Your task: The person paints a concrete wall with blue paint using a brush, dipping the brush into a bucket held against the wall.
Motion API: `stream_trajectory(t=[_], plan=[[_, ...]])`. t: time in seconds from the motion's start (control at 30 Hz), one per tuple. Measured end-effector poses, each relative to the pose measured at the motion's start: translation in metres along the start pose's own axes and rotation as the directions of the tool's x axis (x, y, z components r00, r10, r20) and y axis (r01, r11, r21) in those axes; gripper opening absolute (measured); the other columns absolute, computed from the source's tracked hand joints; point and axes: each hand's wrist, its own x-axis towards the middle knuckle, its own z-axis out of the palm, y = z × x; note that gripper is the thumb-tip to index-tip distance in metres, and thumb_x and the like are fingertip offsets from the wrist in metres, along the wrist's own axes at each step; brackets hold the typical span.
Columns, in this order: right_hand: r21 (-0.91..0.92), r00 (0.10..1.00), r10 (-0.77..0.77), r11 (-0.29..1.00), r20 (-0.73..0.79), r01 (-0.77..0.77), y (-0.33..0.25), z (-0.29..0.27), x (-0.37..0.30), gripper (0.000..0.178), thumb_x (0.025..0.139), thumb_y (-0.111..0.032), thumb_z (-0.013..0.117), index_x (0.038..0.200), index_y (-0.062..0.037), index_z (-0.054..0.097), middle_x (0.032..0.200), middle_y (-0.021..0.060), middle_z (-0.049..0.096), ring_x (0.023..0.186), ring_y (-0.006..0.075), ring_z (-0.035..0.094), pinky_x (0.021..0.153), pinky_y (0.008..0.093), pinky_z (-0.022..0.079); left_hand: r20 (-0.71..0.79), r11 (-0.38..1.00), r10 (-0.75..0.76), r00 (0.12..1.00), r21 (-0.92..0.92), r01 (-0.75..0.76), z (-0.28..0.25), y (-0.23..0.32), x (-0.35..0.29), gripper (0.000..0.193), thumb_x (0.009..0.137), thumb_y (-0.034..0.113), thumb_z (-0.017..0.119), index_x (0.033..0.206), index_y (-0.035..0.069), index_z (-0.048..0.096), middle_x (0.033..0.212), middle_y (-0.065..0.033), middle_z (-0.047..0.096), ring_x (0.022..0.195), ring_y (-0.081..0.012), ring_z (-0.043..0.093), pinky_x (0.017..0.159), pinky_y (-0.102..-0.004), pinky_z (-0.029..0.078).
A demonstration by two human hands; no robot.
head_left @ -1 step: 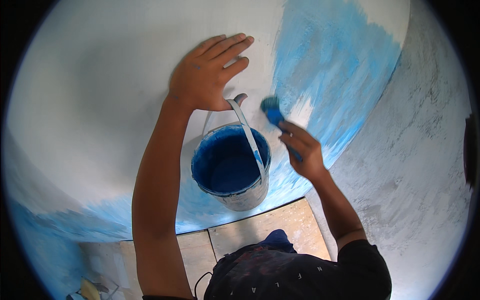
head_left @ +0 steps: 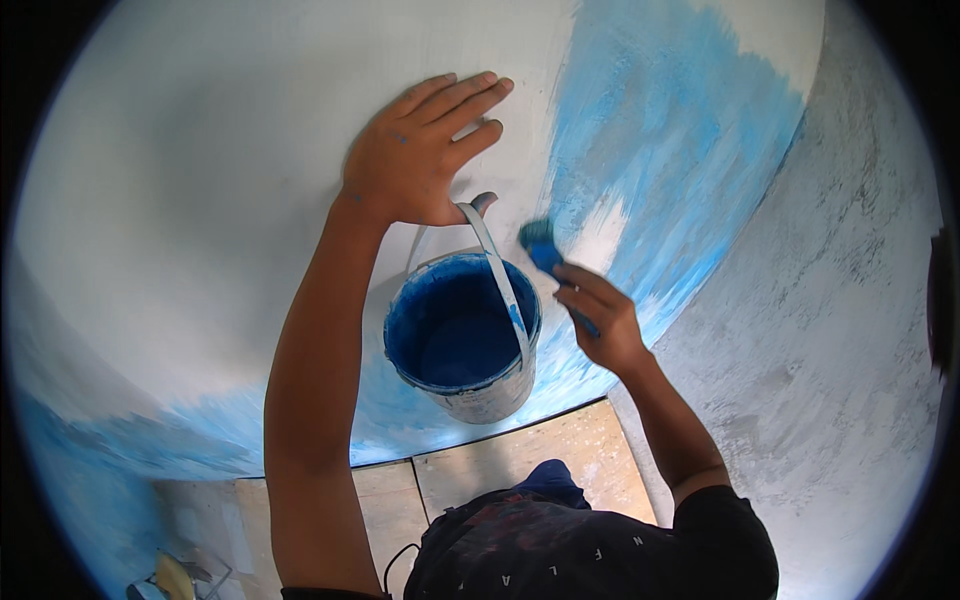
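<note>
My left hand (head_left: 415, 150) lies against the white wall (head_left: 230, 200) with its fingers spread. The handle of a white paint bucket (head_left: 490, 403) hangs over its thumb, so this hand carries the bucket. Dark blue paint (head_left: 465, 348) shows inside the bucket, whose outer side is smeared. To the right of the bucket, my right hand (head_left: 605, 318) is closed round the handle of a blue paintbrush (head_left: 543, 250). Its dark, wet-looking bristles point up and left, close to the wall beside the light blue painted patch (head_left: 680, 130). Whether the bristles touch the wall I cannot tell.
A rough grey wall (head_left: 800, 380) meets the painted wall at the right. Below the bucket are beige floor tiles (head_left: 550, 445). Several loose items (head_left: 175, 578) lie at the lower left. Blue brushwork runs along the bottom of the wall.
My right hand and the paintbrush have moved down a little, away from the upper part of the painted patch. My left hand and the bucket stay nearly where they were.
</note>
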Motion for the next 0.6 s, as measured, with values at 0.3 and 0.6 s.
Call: stream_trajectory(t=[0.3,0.6], plan=[[0.148,0.942,0.070,0.989,-0.327,-0.022,0.004,-0.084,0.113,0.023,0.085,0.011,0.069,0.104,-0.0013,0.075,0.118,0.0166,0.075,0.100,0.0291,0.076,0.085,0.0360,0.062,0.026,0.998,-0.053,0.998,0.036,0.052,0.007,0.004,-0.005,0.065,0.057,0.057,0.093,0.109,0.021,0.075,0.156,0.0009,0.051,0.147,-0.0171,0.043,0.123,-0.0419,0.033],[0.056,0.954,0.145,0.989,-0.261,-0.135,0.007,0.011,0.010,0.030,0.077,0.017,0.069,0.099,-0.0026,0.073,0.133,0.0185,0.066,0.127,0.0377,0.063,0.099,0.0415,0.057,0.094,0.998,-0.021,0.995,-0.054,0.026,-0.001,0.001,0.004,0.053,0.064,0.055,0.085,0.100,0.018,0.076,0.156,0.0004,0.052,0.147,-0.0173,0.043,0.122,-0.0429,0.033]])
